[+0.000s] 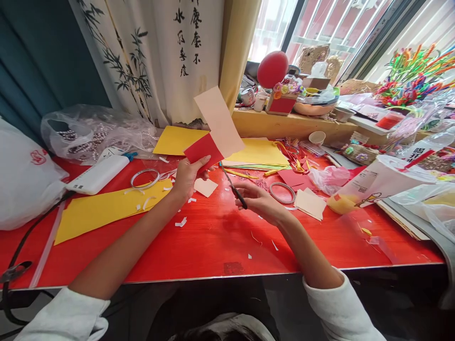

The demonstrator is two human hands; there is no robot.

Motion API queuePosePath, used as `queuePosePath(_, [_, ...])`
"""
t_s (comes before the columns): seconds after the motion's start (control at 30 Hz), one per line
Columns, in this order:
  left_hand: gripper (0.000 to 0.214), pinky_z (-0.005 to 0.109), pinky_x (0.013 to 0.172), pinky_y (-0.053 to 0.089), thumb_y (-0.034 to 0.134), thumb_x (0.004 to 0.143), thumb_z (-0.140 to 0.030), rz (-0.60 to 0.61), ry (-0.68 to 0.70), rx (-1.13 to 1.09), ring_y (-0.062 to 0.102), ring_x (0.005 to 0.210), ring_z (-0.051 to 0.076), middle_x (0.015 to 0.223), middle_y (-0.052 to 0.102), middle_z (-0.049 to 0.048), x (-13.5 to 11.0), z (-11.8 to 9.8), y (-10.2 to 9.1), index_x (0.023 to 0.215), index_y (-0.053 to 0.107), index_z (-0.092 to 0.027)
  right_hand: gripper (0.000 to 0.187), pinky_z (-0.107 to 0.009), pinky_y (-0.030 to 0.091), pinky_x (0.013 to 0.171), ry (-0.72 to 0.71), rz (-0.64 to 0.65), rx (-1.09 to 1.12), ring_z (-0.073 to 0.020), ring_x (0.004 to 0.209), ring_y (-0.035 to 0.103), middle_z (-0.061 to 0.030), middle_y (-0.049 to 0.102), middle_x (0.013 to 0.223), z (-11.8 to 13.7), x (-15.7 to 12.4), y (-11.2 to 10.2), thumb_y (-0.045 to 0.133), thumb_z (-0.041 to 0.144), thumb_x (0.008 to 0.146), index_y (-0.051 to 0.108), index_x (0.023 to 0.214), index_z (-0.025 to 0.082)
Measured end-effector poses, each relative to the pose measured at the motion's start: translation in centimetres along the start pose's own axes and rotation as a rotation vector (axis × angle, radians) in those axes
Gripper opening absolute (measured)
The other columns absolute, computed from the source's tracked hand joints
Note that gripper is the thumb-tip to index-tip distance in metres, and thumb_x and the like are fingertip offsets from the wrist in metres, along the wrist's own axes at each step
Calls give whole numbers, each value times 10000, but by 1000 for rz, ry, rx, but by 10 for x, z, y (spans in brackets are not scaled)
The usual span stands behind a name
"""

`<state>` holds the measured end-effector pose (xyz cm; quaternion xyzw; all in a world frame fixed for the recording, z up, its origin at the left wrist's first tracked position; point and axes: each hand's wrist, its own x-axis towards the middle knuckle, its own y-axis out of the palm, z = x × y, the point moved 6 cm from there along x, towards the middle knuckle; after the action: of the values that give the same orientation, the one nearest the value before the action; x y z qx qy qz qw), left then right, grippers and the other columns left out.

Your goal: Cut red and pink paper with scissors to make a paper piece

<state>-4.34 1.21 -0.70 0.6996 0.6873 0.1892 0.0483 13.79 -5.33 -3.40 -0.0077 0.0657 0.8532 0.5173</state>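
Above the red table, my left hand [190, 177] pinches a red paper piece [204, 150] together with a long cream paper strip [222, 121] that sticks up behind it. My right hand [261, 201] is closed around the dark handles of a pair of scissors [239, 194]. The scissors' blades point up at the lower edge of the papers, near where red and cream overlap; whether they touch the paper I cannot tell. Under my left hand lies a cream square [206, 187]. To the right of my right hand is a stack of cream squares [310, 203].
White paper scraps dot the red table [213, 246]. Yellow sheets [113, 208] lie left and at the back. Tape rolls [282, 192] rest on both sides. A tilted drink cup [377, 182] stands at right, a white power bank [101, 173] and plastic bags [24, 175] at left.
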Motion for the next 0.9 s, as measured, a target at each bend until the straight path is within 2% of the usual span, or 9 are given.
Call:
queuePosePath(0.13, [264, 192, 395, 358, 725, 669, -301, -8, -10, -22, 480, 382, 60, 578, 652, 9, 0, 2, 0, 820, 624, -110, 461, -276, 471, 668, -28, 31, 215, -128, 760, 527, -17, 536, 864, -5, 3, 8, 777, 404, 629, 582, 996, 204])
queuePosePath(0.2, [268, 193, 393, 356, 725, 667, -304, 4, -18, -23, 477, 382, 58, 586, 649, 4, -2, 2, 2, 827, 618, -117, 501, -265, 455, 640, -56, 43, 198, -149, 802, 519, -36, 541, 891, -5, 3, 8, 756, 496, 626, 582, 998, 210])
queuePosePath(0.27, [265, 195, 393, 356, 723, 670, -307, 22, -25, -17, 476, 382, 58, 590, 642, -5, -5, 2, 5, 831, 614, -125, 502, -264, 448, 647, -81, 44, 124, -161, 847, 516, -54, 549, 933, -5, 3, 7, 692, 548, 681, 582, 1036, 211])
queuePosePath(0.37, [257, 200, 395, 356, 713, 689, -313, 50, -36, 9, 475, 378, 60, 590, 639, -5, -8, 1, 10, 838, 614, -129, 489, -255, 426, 652, -97, -65, -40, -154, 843, 529, -59, 578, 946, -6, 6, -2, 672, 497, 726, 573, 1101, 200])
queuePosePath(0.5, [247, 205, 397, 364, 708, 705, -323, 76, -40, 29, 477, 379, 67, 589, 648, 10, -11, 3, 13, 825, 619, -126, 517, -247, 382, 565, -82, -222, -188, -129, 688, 519, -31, 590, 808, -1, 6, -11, 715, 447, 681, 603, 1102, 169])
queuePosePath(0.67, [251, 213, 392, 379, 718, 702, -324, 129, -54, 58, 472, 371, 77, 579, 654, 22, -16, 9, 20, 822, 633, -120, 502, -233, 312, 478, -82, -223, -208, -110, 598, 483, -6, 533, 703, 8, 0, -8, 710, 493, 649, 645, 1006, 145])
queuePosePath(0.83, [246, 209, 410, 375, 696, 726, -352, 191, -58, 123, 476, 380, 69, 581, 646, 29, -23, 10, 27, 706, 613, -121, 514, -220, 256, 453, -50, -235, -179, -101, 563, 467, 3, 500, 651, 8, -1, -8, 704, 542, 641, 648, 952, 137])
queuePosePath(0.9, [239, 215, 412, 375, 697, 723, -352, 197, -55, 113, 474, 381, 72, 586, 645, 25, -24, 10, 28, 740, 628, -124, 508, -217, 241, 448, -45, -238, -172, -96, 551, 461, 5, 497, 635, 7, -1, -9, 711, 539, 633, 651, 933, 134])
